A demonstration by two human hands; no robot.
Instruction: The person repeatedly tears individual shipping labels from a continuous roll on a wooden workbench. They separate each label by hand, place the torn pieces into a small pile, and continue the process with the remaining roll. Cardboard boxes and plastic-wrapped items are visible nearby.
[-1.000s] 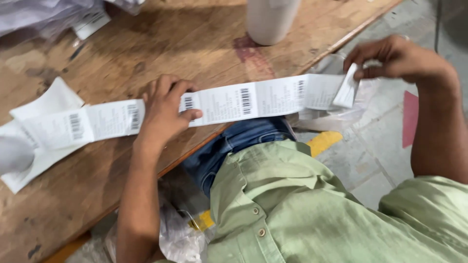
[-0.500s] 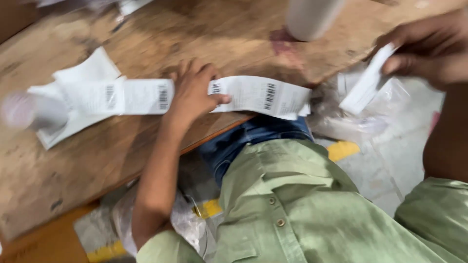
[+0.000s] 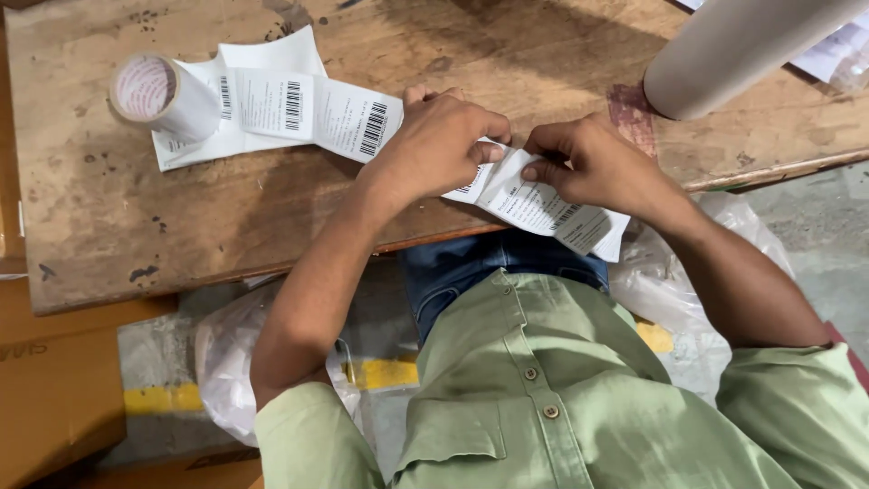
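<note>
- Gripping the label strip (image 3: 534,204) at the table's (image 3: 181,226) near edge, both hands are closed on the paper right beside each other.
- Left hand (image 3: 439,145) pinches the strip between thumb and curled fingers, knuckles up, forearm crossing the table edge.
- Right hand (image 3: 593,167) is shut on the same strip just to the side, thumb on top, fingers tucked beneath.
- Strip runs from the roll (image 3: 163,95) at the far left, flat across the wood, under the left hand, and its end droops off the edge over the jeans (image 3: 471,267).
- Barcodes show on each label.
- Big white tube (image 3: 733,50) lies at the top right, apart from the hands.
- Clear plastic bags (image 3: 226,358) sit on the floor below.
</note>
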